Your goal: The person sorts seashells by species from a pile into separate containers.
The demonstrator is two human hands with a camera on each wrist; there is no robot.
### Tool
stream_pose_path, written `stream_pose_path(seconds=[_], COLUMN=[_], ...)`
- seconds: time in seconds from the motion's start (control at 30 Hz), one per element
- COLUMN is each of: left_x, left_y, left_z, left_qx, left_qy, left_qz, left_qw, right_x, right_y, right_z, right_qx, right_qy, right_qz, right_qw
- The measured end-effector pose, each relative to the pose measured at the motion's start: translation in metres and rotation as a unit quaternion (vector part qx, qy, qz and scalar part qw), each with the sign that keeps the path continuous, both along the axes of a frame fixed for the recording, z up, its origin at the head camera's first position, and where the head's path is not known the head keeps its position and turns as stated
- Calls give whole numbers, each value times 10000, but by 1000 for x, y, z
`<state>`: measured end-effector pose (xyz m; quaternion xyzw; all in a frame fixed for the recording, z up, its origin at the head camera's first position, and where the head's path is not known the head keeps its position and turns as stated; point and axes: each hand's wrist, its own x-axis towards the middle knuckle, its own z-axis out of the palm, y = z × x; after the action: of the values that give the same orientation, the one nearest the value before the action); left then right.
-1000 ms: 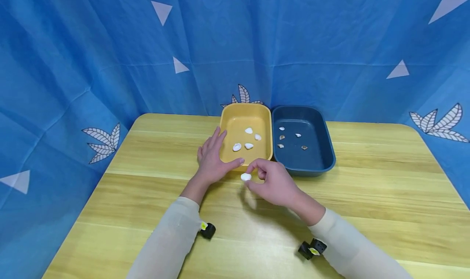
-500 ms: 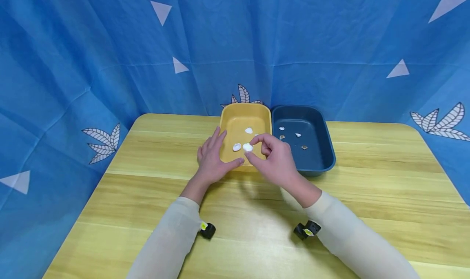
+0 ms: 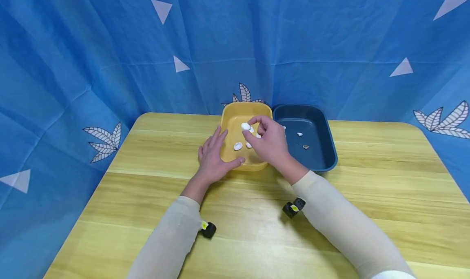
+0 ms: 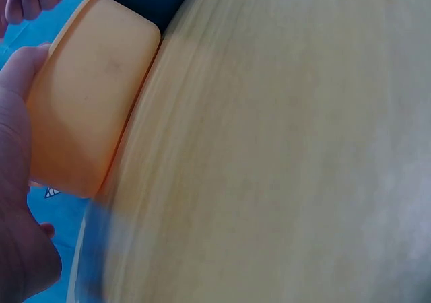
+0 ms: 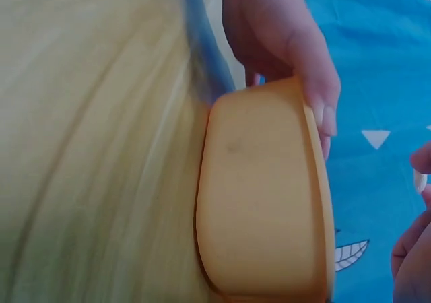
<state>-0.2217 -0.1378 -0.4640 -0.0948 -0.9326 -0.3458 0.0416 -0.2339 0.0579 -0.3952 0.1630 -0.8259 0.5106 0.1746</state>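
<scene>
My right hand pinches a white seashell between thumb and index finger, above the yellow tray. In the right wrist view that shell shows only partly at the right edge. Several pale shells lie in this tray, among them a white oval one; my right hand partly covers others. My left hand rests at the tray's near left corner, fingers spread and straight along its side, thumb across the near rim. The left wrist view shows the left thumb against the tray's upper edge.
A dark blue tray touches the yellow one on the right. It holds small shells, including a brown one and a whitish one; my right hand hides its left part. Behind the wooden table hangs a blue patterned curtain.
My right hand has carried the pinched white shell from in front of the yellow tray forward, over the tray's inside. My left hand has stayed at the corner.
</scene>
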Motion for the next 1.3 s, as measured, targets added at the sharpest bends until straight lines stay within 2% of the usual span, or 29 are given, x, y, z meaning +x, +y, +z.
stream_pose_path(seconds=[0.23, 0.5, 0.73, 0.9, 1.13, 1.3], left_x=[1, 0, 2, 3, 3, 3], left_y=[0, 1, 1, 2, 1, 2], left_z=[1, -1, -3, -3, 0, 0], left_qx=[27, 29, 93, 62, 34, 15], left_qy=[11, 48, 91, 92, 87, 92], left_qz=[3, -12, -68, -55, -60, -59], left_qw=[10000, 10000, 9999, 9999, 9999, 9999], right_x=[-16, -34, -44, -48, -49, -49], right_y=[-6, -10, -13, -15, -16, -15], right_z=[-4, -14, -24, -28, -27, -25], right_qx=[144, 315, 448, 596, 721, 737], right_qy=[-430, -935, -987, -1042, -1472, -1581], right_qz=[-356, -446, -458, -428, -451, -435], right_qw=[9983, 9941, 9931, 9918, 9854, 9837])
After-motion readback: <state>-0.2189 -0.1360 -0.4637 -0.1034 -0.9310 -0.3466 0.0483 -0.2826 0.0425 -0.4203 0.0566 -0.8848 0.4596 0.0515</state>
